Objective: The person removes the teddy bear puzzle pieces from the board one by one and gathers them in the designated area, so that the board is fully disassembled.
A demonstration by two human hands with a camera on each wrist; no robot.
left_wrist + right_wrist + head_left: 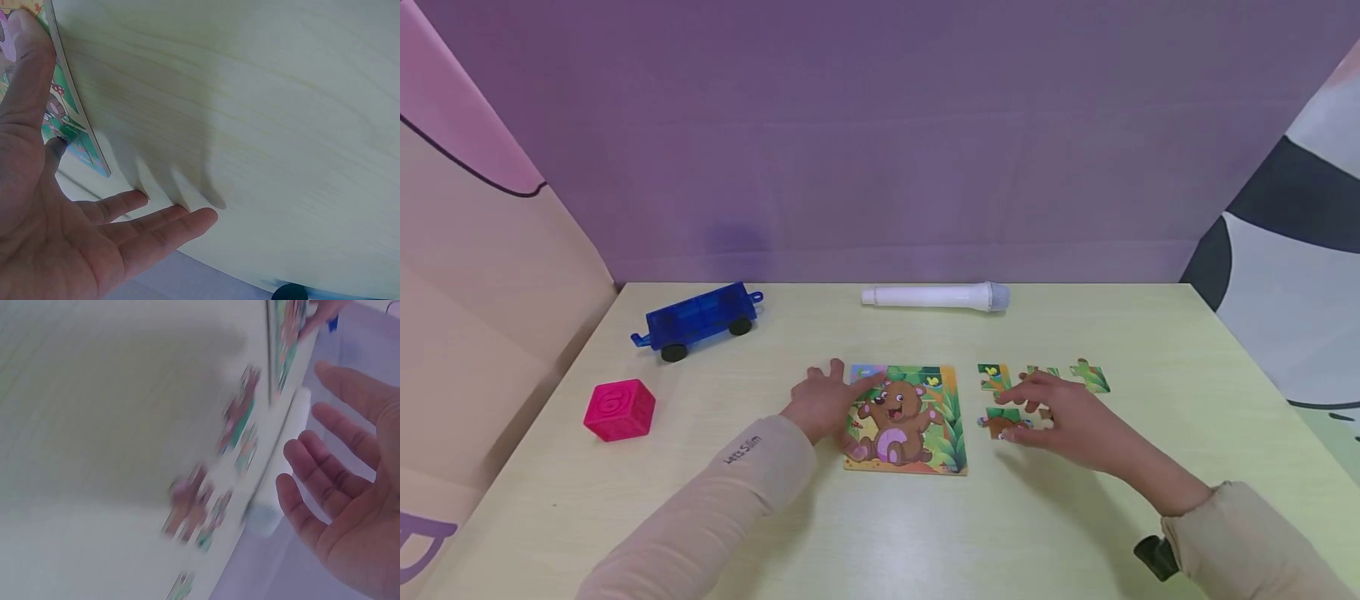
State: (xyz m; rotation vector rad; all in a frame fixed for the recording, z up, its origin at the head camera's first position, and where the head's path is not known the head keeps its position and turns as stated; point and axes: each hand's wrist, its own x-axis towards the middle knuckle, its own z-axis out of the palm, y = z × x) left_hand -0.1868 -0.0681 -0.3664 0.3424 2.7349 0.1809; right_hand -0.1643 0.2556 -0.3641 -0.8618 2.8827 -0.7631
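Observation:
A square bear puzzle (901, 417) lies flat near the middle of the table. My left hand (822, 407) rests at its left side, thumb and one finger stretched over the picture. In the left wrist view the left thumb (31, 50) overlaps the puzzle's edge, and the other fingers are spread and hold nothing. My right hand (1075, 421) hovers over several loose puzzle pieces to the right, its fingers loosely bent and holding nothing. Among them are a piece with a yellow bird (995, 377), a brown and green piece (1002, 421) and a green leaf piece (1091, 377), partly blurred in the right wrist view.
Behind the puzzle lies a white toy microphone (932, 297). A blue toy wagon (700, 318) stands at the back left, with a pink cube (620, 410) in front of it. A purple panel (895, 167) rises behind the table (880, 542).

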